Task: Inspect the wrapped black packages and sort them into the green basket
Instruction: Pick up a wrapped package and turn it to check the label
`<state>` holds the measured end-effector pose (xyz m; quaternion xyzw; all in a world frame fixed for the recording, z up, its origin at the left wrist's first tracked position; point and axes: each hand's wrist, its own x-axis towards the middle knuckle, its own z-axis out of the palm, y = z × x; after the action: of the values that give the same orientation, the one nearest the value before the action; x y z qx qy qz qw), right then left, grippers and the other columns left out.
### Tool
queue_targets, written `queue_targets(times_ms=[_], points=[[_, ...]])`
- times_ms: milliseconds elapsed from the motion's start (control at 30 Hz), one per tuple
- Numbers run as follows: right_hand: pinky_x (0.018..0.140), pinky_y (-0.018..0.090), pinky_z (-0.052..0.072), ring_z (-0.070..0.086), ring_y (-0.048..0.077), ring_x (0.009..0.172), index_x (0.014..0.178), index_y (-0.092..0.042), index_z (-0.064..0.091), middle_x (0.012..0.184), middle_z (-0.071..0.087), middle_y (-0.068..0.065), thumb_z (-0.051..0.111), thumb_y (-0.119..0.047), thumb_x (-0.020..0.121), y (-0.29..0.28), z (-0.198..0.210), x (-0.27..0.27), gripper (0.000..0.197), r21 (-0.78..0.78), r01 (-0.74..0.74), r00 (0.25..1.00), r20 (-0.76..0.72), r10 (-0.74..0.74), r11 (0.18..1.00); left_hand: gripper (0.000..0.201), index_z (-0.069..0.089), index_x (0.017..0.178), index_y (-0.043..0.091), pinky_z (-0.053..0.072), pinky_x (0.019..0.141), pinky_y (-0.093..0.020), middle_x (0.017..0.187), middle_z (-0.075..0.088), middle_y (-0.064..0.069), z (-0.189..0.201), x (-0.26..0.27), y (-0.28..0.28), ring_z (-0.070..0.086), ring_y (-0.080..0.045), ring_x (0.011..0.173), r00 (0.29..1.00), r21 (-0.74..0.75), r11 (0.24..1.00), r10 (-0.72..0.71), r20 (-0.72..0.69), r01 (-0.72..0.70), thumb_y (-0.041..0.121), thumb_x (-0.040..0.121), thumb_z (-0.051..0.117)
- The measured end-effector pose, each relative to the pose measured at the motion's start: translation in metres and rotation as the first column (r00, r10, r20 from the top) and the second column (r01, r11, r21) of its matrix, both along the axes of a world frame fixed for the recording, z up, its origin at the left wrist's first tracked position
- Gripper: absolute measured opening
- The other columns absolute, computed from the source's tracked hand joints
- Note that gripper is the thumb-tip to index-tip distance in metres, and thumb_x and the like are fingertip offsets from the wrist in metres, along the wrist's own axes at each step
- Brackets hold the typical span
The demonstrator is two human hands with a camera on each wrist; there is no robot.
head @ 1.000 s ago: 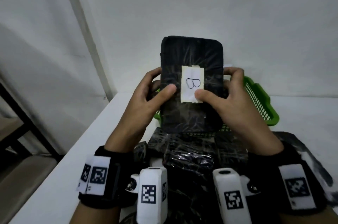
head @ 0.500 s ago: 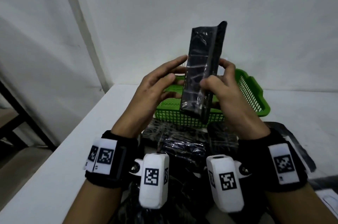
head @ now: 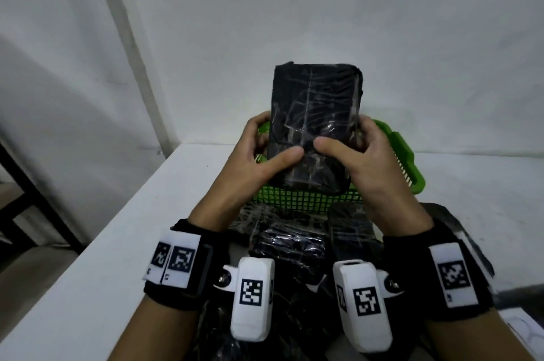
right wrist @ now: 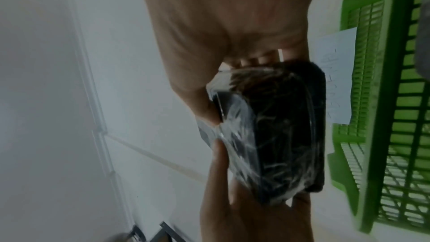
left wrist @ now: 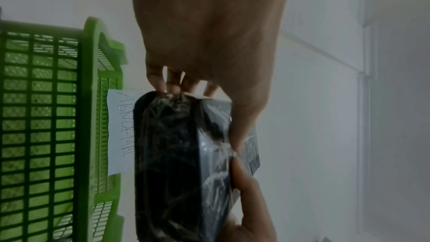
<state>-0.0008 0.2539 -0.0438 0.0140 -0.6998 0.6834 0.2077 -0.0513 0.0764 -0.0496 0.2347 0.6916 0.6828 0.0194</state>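
**Package held upright over basket: how to finish the check well**

Left side of the head view: the white table [head: 123, 231] ran along the lower left, w/ the wall behind it. The left hand [head: 250, 163] gripped the left edge of the wrapped black package [head: 316, 125], thumb flat across the front face and the other fingers curled behind. In the left wrist view those fingers [left wrist: 163, 80] showed at the top corner of the package, pressed on the wrap.

Centre: the package stood upright, raised in front of the green basket [head: 409, 160], not inside it. The face toward the camera showed only crinkled film, no label visible.

Right: the right hand [head: 365, 163] held the right edge in the same way, thumb on front, fingers wrapped behind. More black packages [head: 288, 245] lay on the table below, near the wrists. A paper note [left wrist: 120, 132] reading approx. "ABNORMAL" was fixed at the basket rim.

Judgement: the step was inspection of this face. To do it well, I think both thumbs should stay low on the face so they do not cover the wrap, the grip should be firm but not crush the film, and the package should stay above the basket so the drop is short. Whether it belonged in this basket I cannot tell.
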Motion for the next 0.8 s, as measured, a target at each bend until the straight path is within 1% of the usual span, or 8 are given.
queue_targets(times_ms=[100, 167, 300, 400, 467, 567, 700, 800], points=[[0.071, 0.024, 0.060, 0.077, 0.011, 0.087, 0.125, -0.010, 0.061, 0.097, 0.079, -0.004, 0.079, -0.009, 0.082, 0.005, 0.004, 0.000, 0.046, -0.085, 0.003, 1.000, -0.005, -0.004, 0.996, 0.053, 0.047, 0.140, 0.024, 0.055, 0.075, -0.024, 0.120, 0.071, 0.001, 0.001, -0.002, -0.002, 0.069, -0.011, 0.103, 0.994, 0.106, 0.992, -0.076, 0.079, 0.067, 0.031, 0.090, 0.061], [0.064, 0.020, 0.058, 0.076, 0.006, 0.081, 0.130, -0.010, 0.056, 0.093, 0.079, -0.005, 0.076, -0.008, 0.084, 0.009, 0.006, 0.001, 0.050, -0.117, -0.037, 0.999, 0.028, 0.040, 0.992, 0.052, 0.049, 0.138, 0.022, 0.057, 0.075, -0.029, 0.117, 0.071, 0.000, 0.001, -0.003, -0.003, 0.069, -0.013, 0.097, 0.992, 0.145, 0.986, -0.095, 0.087, 0.081, 0.029, 0.090, 0.066], [0.060, 0.010, 0.054, 0.063, -0.021, 0.076, 0.139, -0.023, 0.039, 0.111, 0.059, -0.016, 0.073, -0.033, 0.089, 0.009, 0.006, 0.006, 0.061, 0.080, 0.083, 0.995, 0.046, -0.087, 0.993, 0.062, 0.048, 0.135, 0.021, 0.058, 0.074, -0.026, 0.114, 0.069, -0.006, 0.001, 0.000, 0.003, 0.073, -0.013, 0.094, 0.998, 0.148, 0.988, 0.048, -0.039, -0.042, 0.028, 0.079, 0.072], [0.081, 0.019, 0.057, 0.066, -0.011, 0.098, 0.141, -0.032, 0.045, 0.115, 0.061, -0.023, 0.074, -0.060, 0.072, 0.004, 0.005, 0.010, 0.080, 0.134, 0.029, 0.999, 0.041, -0.035, 0.991, 0.052, 0.053, 0.133, 0.023, 0.060, 0.079, -0.035, 0.116, 0.068, -0.008, 0.000, 0.002, 0.005, 0.072, -0.019, 0.101, 0.994, 0.102, 0.994, 0.046, -0.104, -0.035, 0.026, 0.086, 0.074], [0.092, 0.032, 0.057, 0.067, 0.001, 0.110, 0.142, -0.034, 0.046, 0.116, 0.065, -0.022, 0.081, -0.068, 0.063, 0.000, 0.002, 0.009, 0.092, 0.133, 0.018, 0.998, 0.052, -0.025, 0.991, 0.041, 0.058, 0.131, 0.022, 0.061, 0.081, -0.039, 0.112, 0.069, -0.006, 0.001, 0.004, 0.005, 0.070, -0.019, 0.103, 0.995, 0.078, 0.997, -0.018, -0.100, 0.025, 0.026, 0.091, 0.063], [0.088, 0.042, 0.061, 0.073, 0.011, 0.104, 0.133, -0.028, 0.055, 0.118, 0.071, -0.008, 0.084, -0.055, 0.065, -0.003, 0.001, 0.006, 0.079, 0.016, 0.050, 0.998, 0.025, -0.050, 0.999, 0.033, 0.064, 0.124, 0.027, 0.057, 0.080, -0.028, 0.109, 0.071, 0.000, 0.005, 0.006, 0.004, 0.069, -0.013, 0.097, 0.990, 0.101, 0.991, -0.075, -0.118, 0.087, 0.020, 0.094, 0.052], [0.071, 0.035, 0.060, 0.076, 0.014, 0.096, 0.130, -0.017, 0.060, 0.110, 0.077, 0.000, 0.079, -0.045, 0.075, -0.004, 0.005, 0.006, 0.065, -0.112, -0.079, 0.995, 0.052, 0.086, 0.991, 0.048, 0.052, 0.140, 0.028, 0.055, 0.086, -0.030, 0.134, 0.063, -0.007, 0.002, 0.003, 0.006, 0.065, -0.018, 0.117, 0.995, 0.060, 0.994, -0.086, -0.050, 0.089, 0.034, 0.093, 0.053], [0.083, 0.037, 0.057, 0.072, 0.013, 0.108, 0.131, -0.024, 0.062, 0.117, 0.076, -0.005, 0.068, -0.057, 0.079, -0.005, 0.003, 0.007, 0.062, -0.073, -0.200, 0.969, 0.130, 0.208, 0.977, 0.060, 0.044, 0.145, 0.032, 0.054, 0.078, -0.028, 0.129, 0.066, -0.002, -0.002, 0.001, 0.006, 0.069, -0.013, 0.106, 0.995, 0.060, 0.995, -0.085, 0.056, 0.082, 0.044, 0.088, 0.062]])
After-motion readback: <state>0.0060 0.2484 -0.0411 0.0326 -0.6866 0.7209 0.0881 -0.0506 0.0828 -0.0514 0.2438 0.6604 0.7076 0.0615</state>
